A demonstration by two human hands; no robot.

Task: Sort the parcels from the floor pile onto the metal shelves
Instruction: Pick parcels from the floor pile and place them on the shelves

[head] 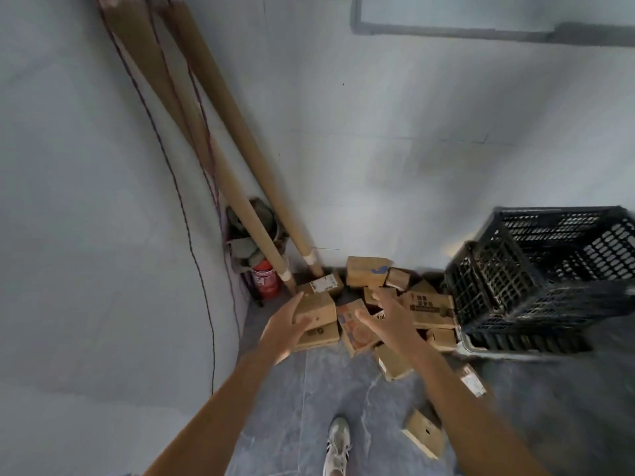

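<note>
both arms stretch forward and down; left hand (283,329) and right hand (390,324) have fingers spread and loosely bent, palms turned toward each other

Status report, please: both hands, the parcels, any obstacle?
Left hand open at top box, no grip seen. Right hand open over parcel pile. Black crate crowds pile's right side.
</note>
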